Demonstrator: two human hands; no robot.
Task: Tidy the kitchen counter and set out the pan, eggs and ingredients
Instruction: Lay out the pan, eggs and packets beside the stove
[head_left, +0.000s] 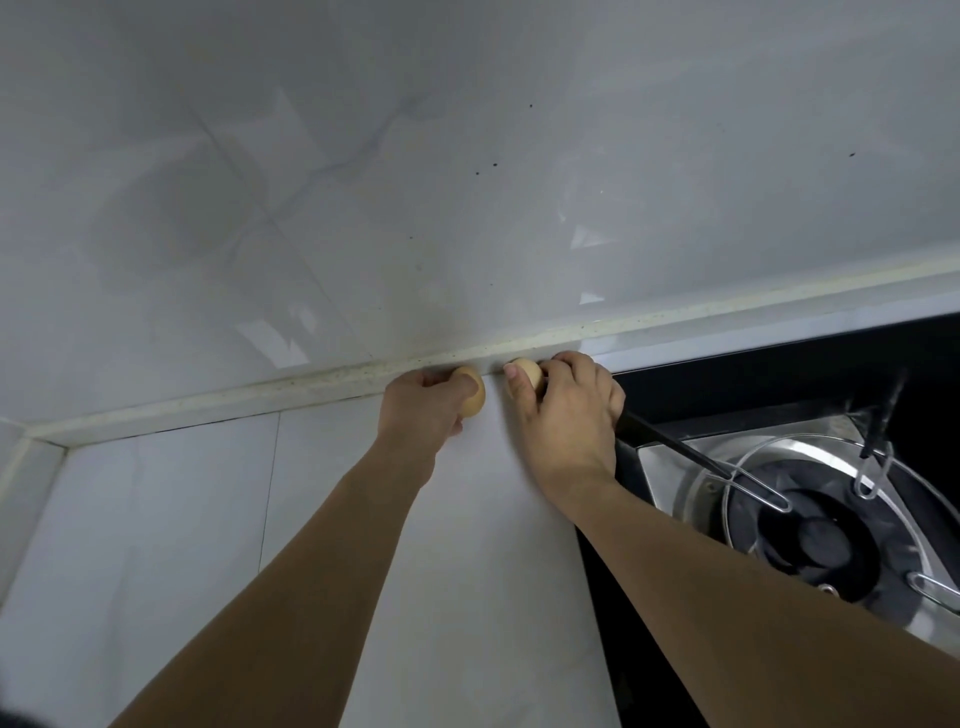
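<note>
A: Both hands out at the far edge of the white tiled desk (171, 519), right where it meets the pale raised ledge (208, 402) under the grey marble-look wall (467, 182).

B: Left hand (415, 410)?

A: Fingers curled round a small tan oval egg (471, 395), gripping it. The egg's long axis runs roughly up and down in the view, its rounded end showing past the fingers on the right side. It sits low at the desk by the ledge; whether it touches the surface, cannot tell.

B: Right hand (566, 415)?

A: Clamped on a second tan egg (529, 373), thumb across its near side, fingers over the top. Only the upper left part shows, so its axis is unclear.

B: Spacing?

A: The two eggs are just beside each other, a narrow gap between, not touching.

B: Anything else?

A: Black glass gas stove (779, 384) on the right, with a steel burner ring (810, 525) and wire pan supports.
</note>
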